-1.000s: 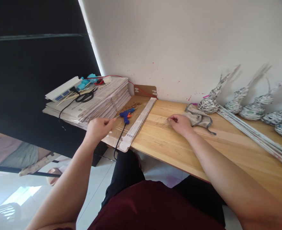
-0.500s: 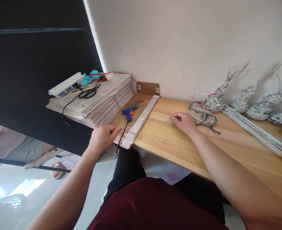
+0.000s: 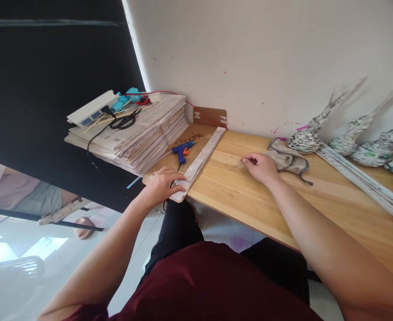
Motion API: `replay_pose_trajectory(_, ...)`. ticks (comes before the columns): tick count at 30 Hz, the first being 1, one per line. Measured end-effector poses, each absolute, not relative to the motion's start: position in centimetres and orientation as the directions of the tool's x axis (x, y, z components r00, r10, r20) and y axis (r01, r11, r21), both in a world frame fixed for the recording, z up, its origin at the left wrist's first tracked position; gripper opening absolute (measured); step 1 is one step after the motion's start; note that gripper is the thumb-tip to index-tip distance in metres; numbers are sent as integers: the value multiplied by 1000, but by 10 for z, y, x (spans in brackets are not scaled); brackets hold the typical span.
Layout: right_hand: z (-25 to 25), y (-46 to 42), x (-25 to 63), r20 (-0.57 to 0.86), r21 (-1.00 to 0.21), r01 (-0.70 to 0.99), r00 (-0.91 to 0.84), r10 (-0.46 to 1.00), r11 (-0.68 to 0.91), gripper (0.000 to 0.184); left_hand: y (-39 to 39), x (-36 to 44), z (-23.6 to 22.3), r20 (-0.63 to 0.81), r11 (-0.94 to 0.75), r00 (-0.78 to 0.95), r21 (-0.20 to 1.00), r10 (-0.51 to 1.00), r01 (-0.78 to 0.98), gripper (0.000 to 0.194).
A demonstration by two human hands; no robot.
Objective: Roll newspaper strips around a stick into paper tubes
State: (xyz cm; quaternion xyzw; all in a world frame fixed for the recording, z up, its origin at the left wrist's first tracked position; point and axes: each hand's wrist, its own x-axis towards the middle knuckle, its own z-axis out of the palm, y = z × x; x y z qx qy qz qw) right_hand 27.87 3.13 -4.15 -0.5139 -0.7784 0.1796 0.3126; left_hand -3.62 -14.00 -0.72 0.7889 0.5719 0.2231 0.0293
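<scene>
At the left end of the desk [image 3: 226, 196] stood the paper stack [image 3: 166, 133], bearing the power strip [image 3: 92, 109], loose sticks [image 3: 98, 124] and a coiled cable [image 3: 125, 121]. Immediately to its right, the glue gun [image 3: 180, 152] lay on the cardboard [image 3: 199, 130]. The paper strips [image 3: 205, 154] ran front to back along the cardboard's right side. Further right, toward the wall [image 3: 250, 53], lay the cloth [image 3: 285, 156]. Beyond it, woven pieces [image 3: 305, 141] were lined up before the wall, with long rods [image 3: 360, 180] running diagonally in front of them toward the near right.
</scene>
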Motion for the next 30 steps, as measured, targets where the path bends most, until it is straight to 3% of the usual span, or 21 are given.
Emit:
replay_pose_trajectory(8, -41, 31, 278, 294, -595, 698, -272, 916, 399, 23, -138, -40, -5, 282, -304, 193, 434, 940, 848, 14)
replay_pose_trajectory(13, -45, 34, 279, 312, -601, 681, -280, 908, 417, 23, -140, -34, -2, 275, -259, 150, 423, 950, 868, 9)
replay_pose_trajectory(30, -41, 30, 279, 295, -612, 679, -280, 914, 405, 23, -139, -21, 10, 265, -174, 39, 508, 964, 844, 19)
